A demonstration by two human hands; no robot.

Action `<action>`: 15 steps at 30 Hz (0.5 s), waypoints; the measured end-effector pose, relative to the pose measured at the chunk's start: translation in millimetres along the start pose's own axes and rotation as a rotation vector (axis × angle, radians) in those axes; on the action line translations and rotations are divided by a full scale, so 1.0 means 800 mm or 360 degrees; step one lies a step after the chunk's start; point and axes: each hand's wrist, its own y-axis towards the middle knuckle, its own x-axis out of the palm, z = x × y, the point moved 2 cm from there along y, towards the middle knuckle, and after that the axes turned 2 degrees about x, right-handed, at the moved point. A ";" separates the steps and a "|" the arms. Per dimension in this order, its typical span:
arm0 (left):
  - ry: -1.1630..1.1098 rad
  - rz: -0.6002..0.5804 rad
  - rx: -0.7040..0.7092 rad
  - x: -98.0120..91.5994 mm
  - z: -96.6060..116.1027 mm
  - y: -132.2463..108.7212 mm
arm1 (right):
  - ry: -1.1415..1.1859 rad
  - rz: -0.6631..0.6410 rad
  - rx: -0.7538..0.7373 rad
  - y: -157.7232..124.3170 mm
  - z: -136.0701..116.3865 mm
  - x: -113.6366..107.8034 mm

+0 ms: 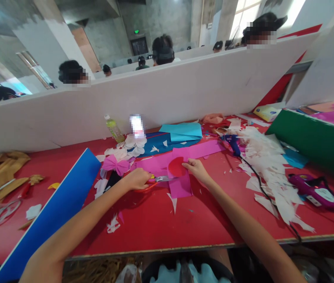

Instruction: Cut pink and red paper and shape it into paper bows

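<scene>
My left hand is closed round the handles of a pair of scissors, whose blades point right. The blades are at a magenta sheet. On that sheet lies a red rounded piece. My right hand pinches the right edge of the red piece, together with the magenta sheet as far as I can tell. A pink bow lies just left of my left hand. Behind my hands a long magenta strip stretches to the right.
A blue board stands left. A bottle and lit phone are behind. Right are a glue gun with cord, white scraps, a purple device and a green panel. People sit beyond the white partition.
</scene>
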 end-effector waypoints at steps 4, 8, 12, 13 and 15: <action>-0.0036 0.0044 -0.0005 0.001 0.002 0.002 | -0.0009 0.0005 0.0004 0.001 0.001 0.000; -0.0134 0.0118 -0.0020 0.003 0.006 0.007 | -0.0008 -0.0012 0.0011 0.001 0.000 0.001; -0.0159 0.0096 -0.0028 0.008 0.009 0.014 | -0.0011 -0.0024 -0.0010 0.001 0.000 0.002; -0.0170 0.0099 -0.0021 0.010 0.010 0.016 | -0.0014 -0.0016 -0.0013 0.001 0.000 0.002; -0.0197 0.0102 -0.0024 0.012 0.011 0.020 | -0.0015 -0.0005 -0.0011 0.000 0.001 0.003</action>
